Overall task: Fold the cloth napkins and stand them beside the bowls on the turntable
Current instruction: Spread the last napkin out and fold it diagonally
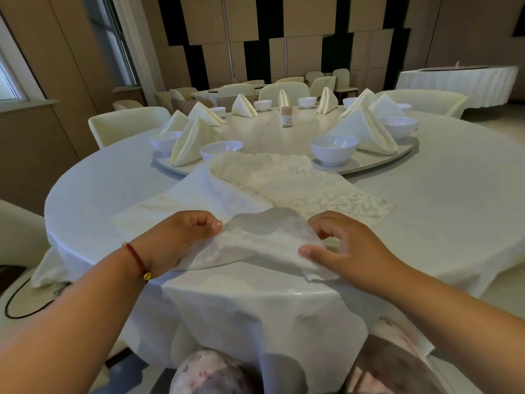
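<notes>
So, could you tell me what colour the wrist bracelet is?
Red cord bracelet with a gold bead, head view.

Big round bench under a white tablecloth that hangs off the near edge in folds; cream chairs ringed all round it; a small brown bottle with a white label stands upright mid-bench; black cable looped on the floor at the left; window far left; another skirted bench at the back right; tan and black wall panels behind.
</notes>
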`<state>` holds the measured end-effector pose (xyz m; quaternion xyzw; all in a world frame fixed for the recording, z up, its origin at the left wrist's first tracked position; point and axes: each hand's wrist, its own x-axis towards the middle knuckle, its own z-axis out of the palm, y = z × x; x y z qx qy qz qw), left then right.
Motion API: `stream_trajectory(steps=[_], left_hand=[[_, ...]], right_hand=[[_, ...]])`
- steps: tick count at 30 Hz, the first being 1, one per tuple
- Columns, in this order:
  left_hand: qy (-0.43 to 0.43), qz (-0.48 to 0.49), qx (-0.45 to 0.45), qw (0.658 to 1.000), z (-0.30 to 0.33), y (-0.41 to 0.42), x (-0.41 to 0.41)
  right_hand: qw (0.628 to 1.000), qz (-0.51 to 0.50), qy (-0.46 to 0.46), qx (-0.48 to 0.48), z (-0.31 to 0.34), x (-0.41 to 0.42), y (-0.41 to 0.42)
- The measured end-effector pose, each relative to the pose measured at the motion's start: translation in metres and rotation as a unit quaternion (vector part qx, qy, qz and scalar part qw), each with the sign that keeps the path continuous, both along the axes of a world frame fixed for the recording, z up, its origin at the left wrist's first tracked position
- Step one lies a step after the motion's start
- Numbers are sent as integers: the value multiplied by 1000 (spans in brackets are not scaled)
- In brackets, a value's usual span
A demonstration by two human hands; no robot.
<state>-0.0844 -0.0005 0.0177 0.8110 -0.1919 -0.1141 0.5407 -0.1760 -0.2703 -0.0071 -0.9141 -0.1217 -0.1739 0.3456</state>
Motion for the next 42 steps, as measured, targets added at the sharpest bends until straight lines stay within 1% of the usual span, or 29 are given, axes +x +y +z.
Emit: stream_trajectory(steps=[2, 3, 5, 6, 8, 9, 11, 12, 15, 17, 18, 20, 21, 23, 25, 27, 29, 31, 34, 38, 42], left_hand=[[-22, 28, 17, 999, 1, -1, 0], [-38, 51, 28, 998, 1, -2, 1], [-72, 105, 51, 991, 3, -5, -1], [-94, 124, 62, 986, 4, -5, -2], [-133, 145, 80, 977, 4, -3, -4], [-146, 152, 87, 974, 5, -2, -5], [-152, 160, 99, 970, 4, 1, -8], [-154, 160, 101, 970, 5, 0, -11], [-190, 148, 108, 965, 9, -2, -21], [-196, 120, 110, 967, 14, -4, -29], [-176, 92, 99, 975, 17, -4, -34], [-99, 12, 63, 993, 23, -3, -46], [-59, -28, 47, 997, 26, -1, -50], [8, -87, 13, 996, 31, 2, -56], [47, -106, -2, 993, 37, 1, -58], [37, -67, 29, 997, 39, -5, -53], [-6, -20, 89, 996, 33, -11, -38], [-47, -6, 125, 991, 23, -18, -21], [-94, 36, 198, 975, 6, -25, 11], [-115, 138, 252, 951, -7, -27, 46], [-156, 175, 324, 916, -12, -32, 67]], right_hand=[[995, -33, 45, 86, 1, 2, 4], [988, -31, 76, 133, 3, 1, 6], [969, 10, 123, 212, 5, -3, 8], [967, 26, 129, 217, 4, -6, 11], [981, 19, 113, 157, -1, -10, 17], [984, 6, 97, 151, -3, -10, 20], [974, -33, 86, 208, 2, -12, 22], [971, -57, 75, 220, 7, -12, 22], [971, -87, 27, 221, 26, -12, 13], [976, -96, 27, 195, 38, -13, 5], [979, -96, 37, 176, 44, -14, 1], [983, -81, 63, 152, 56, -20, -6], [984, -74, 79, 138, 63, -23, -10], [987, -73, 110, 95, 76, -32, -15], [987, -77, 129, 57, 87, -37, -20], [986, -83, 146, 9, 94, -29, -22], [980, -96, 167, -50, 91, -7, -22], [970, -110, 187, -110, 79, 27, -23], [956, -129, 204, -165, 55, 78, -22], [959, -147, 168, -177, 29, 119, -16], [965, -113, 142, -189, 15, 140, -16]])
